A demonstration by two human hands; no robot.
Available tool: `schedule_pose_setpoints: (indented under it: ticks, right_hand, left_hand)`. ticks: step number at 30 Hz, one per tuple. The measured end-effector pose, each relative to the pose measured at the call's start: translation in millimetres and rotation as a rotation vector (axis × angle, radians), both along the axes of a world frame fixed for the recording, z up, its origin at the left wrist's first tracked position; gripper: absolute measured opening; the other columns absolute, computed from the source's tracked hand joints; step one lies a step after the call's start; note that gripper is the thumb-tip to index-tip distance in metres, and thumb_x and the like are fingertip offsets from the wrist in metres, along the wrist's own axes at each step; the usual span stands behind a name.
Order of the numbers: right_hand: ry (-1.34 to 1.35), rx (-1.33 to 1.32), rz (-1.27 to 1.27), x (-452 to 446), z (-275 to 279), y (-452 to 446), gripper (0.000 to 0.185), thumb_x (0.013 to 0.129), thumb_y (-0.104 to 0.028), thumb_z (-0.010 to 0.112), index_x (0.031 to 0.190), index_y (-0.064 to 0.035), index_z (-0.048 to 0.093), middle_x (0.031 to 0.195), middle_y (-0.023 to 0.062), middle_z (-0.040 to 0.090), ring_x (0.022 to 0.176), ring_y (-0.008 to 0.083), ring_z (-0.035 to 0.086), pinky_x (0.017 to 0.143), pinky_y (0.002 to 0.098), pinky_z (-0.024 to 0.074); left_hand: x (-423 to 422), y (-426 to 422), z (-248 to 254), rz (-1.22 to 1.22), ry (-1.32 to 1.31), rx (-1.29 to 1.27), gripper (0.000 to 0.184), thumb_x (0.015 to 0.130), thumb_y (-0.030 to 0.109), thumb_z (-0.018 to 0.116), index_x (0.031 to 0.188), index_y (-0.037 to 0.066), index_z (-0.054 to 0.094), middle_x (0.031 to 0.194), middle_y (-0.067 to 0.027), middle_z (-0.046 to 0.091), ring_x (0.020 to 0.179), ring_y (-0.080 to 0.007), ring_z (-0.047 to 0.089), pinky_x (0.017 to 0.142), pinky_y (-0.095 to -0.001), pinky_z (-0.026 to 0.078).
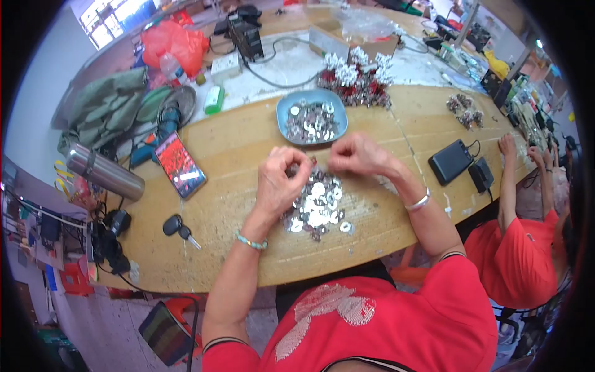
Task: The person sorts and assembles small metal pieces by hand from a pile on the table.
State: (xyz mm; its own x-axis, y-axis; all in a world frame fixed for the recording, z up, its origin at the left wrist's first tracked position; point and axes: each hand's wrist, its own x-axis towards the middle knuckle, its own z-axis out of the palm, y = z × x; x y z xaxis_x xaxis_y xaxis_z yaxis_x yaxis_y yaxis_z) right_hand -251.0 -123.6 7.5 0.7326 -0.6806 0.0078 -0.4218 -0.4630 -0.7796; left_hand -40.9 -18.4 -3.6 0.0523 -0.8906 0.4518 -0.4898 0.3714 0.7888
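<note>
My left hand (pixel 282 180) is closed in a pinch at the left upper edge of a loose pile of small shiny round pieces (pixel 317 208) on the table. Something small and dark shows by its fingertips, too small to name. My right hand (pixel 361 154), also closed with its fingertips together, is just right of the pile's upper end. What it holds, if anything, is hidden. Beyond both hands stands a blue bowl (pixel 281 121) with more of the same silvery and dark pieces in it.
Left on the wooden table (pixel 242 142) are a phone (pixel 180 164), car keys (pixel 180 230) and a steel flask (pixel 105 170). White-tipped decorations (pixel 356 80) stand behind the bowl. A black power bank (pixel 450 162) lies right, near a co-worker in a red shirt (pixel 511 257).
</note>
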Motion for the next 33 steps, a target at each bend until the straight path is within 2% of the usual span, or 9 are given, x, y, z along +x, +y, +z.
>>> schedule_pose_setpoints:
  ticks: [3, 4, 8, 11, 15, 22, 25, 29, 33]
  right_hand:
    - [-0.019, -0.165, -0.019, 1, 16, 11, 0.024, 0.077, -0.023, 0.075, 0.081, -0.0007, 0.07, 0.069, 0.0106, 0.067, 0.063, 0.0151, 0.064, 0.062, 0.0337, 0.0522]
    - [-0.024, -0.182, -0.008, 2, 23, 14, 0.028, 0.079, -0.024, 0.076, 0.093, -0.0003, 0.07, 0.076, 0.0104, 0.069, 0.07, 0.0168, 0.067, 0.066, 0.0331, 0.0537]
    - [-0.222, -0.086, 0.093, 12, 23, 25, 0.024, 0.087, -0.02, 0.072, 0.099, -0.0004, 0.069, 0.082, 0.0092, 0.07, 0.076, 0.0163, 0.067, 0.069, 0.032, 0.0534]
    - [-0.238, 0.107, 0.044, 15, 17, 27, 0.018, 0.089, -0.016, 0.072, 0.098, -0.001, 0.067, 0.08, -0.0006, 0.066, 0.074, 0.0058, 0.058, 0.065, 0.0239, 0.0476]
    - [-0.297, 0.243, 0.007, 14, 14, 19, 0.012, 0.088, -0.013, 0.069, 0.09, -0.0016, 0.069, 0.078, 0.0016, 0.067, 0.073, 0.0061, 0.059, 0.064, 0.0243, 0.0487]
    - [-0.795, 0.249, -0.328, 26, 12, -1, 0.024, 0.094, -0.012, 0.064, 0.114, 0.0011, 0.063, 0.081, 0.0007, 0.067, 0.074, 0.0087, 0.065, 0.062, 0.0225, 0.052]
    - [-0.559, 0.116, -0.284, 16, 10, 1, 0.025, 0.094, -0.01, 0.064, 0.115, 0.0025, 0.063, 0.084, 0.0021, 0.068, 0.073, 0.0085, 0.065, 0.062, 0.0235, 0.0523]
    - [-0.237, 0.018, -0.134, 11, 8, 11, 0.012, 0.09, -0.007, 0.066, 0.099, 0.0009, 0.069, 0.078, 0.0034, 0.068, 0.07, 0.0072, 0.064, 0.062, 0.0245, 0.0509]
    - [-0.219, -0.299, -0.028, 17, 4, 17, 0.013, 0.086, -0.01, 0.07, 0.095, -0.0004, 0.07, 0.077, 0.0108, 0.069, 0.069, 0.0204, 0.067, 0.064, 0.0322, 0.0525]
  left_hand:
    - [-4, 1, 3, -0.013, -0.094, -0.053, 0.008, 0.085, 0.008, 0.073, 0.082, 0.001, 0.068, 0.08, -0.0071, 0.065, 0.073, -0.0162, 0.059, 0.065, -0.0298, 0.048]
    - [-5, 1, 3, -0.025, -0.107, -0.063, 0.01, 0.084, 0.009, 0.073, 0.081, 0.001, 0.067, 0.079, -0.0083, 0.064, 0.074, -0.0197, 0.059, 0.066, -0.0327, 0.047]
    - [-5, 1, 1, -0.061, -0.149, -0.087, 0.01, 0.084, 0.008, 0.072, 0.082, 0.0, 0.066, 0.079, -0.0088, 0.065, 0.075, -0.0208, 0.058, 0.068, -0.0338, 0.047]
    - [-3, 1, 0, -0.053, -0.1, -0.025, 0.008, 0.086, 0.007, 0.07, 0.084, 0.0, 0.067, 0.079, -0.0091, 0.065, 0.075, -0.0209, 0.058, 0.068, -0.0338, 0.047]
    - [-2, -3, 0, 0.016, -0.084, -0.024, 0.006, 0.085, 0.007, 0.068, 0.087, 0.001, 0.068, 0.081, -0.0124, 0.065, 0.078, -0.0285, 0.06, 0.071, -0.0399, 0.048]
    - [13, -6, -13, 0.161, -0.358, -0.064, 0.014, 0.081, 0.009, 0.069, 0.093, 0.001, 0.071, 0.086, -0.0152, 0.065, 0.084, -0.0313, 0.061, 0.08, -0.0427, 0.048]
    - [13, -4, -15, 0.185, -0.447, -0.089, 0.016, 0.08, 0.01, 0.069, 0.093, 0.001, 0.07, 0.087, -0.0152, 0.064, 0.086, -0.0323, 0.06, 0.08, -0.0435, 0.047]
    - [14, -3, -12, 0.162, -0.43, -0.055, 0.015, 0.079, 0.009, 0.069, 0.092, 0.002, 0.07, 0.085, -0.0143, 0.063, 0.086, -0.0326, 0.059, 0.08, -0.0437, 0.046]
    - [15, -4, -11, 0.148, -0.424, -0.034, 0.012, 0.079, 0.008, 0.069, 0.09, 0.003, 0.07, 0.084, -0.0136, 0.063, 0.084, -0.0312, 0.059, 0.079, -0.0435, 0.047]
